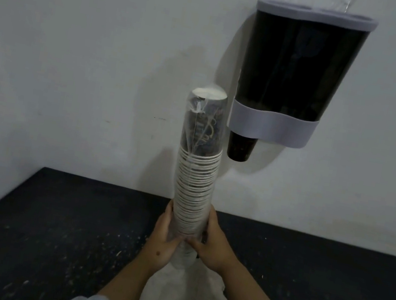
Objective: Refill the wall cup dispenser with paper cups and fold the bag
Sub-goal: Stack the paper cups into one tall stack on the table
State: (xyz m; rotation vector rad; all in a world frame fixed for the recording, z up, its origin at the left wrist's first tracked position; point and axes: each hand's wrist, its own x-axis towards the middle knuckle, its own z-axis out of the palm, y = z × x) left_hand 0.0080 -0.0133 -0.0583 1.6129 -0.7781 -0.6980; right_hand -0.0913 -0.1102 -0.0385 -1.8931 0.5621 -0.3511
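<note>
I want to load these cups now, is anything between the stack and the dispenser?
Yes. The stack of cups is wrapped in its clear plastic bag, held upright by the left hand and right hand. The dispenser hangs up to the right; open air lies between.

dispenser (293, 68): 1; bagged cup stack (196, 176): 1; hands: 2; table (47, 216): 1

Premises appear to be a plain utility or break corner, domestic or workplace not determinable. Evidence: a bare, pale painted wall (77, 49) with scuff marks; a wall-mounted cup dispenser (290, 68) with dark tubes and grey bands, one dark cup (241, 148) protruding beneath; a dark, speckled, worn tabletop (45, 228) set against the wall. Lighting dim.
</note>
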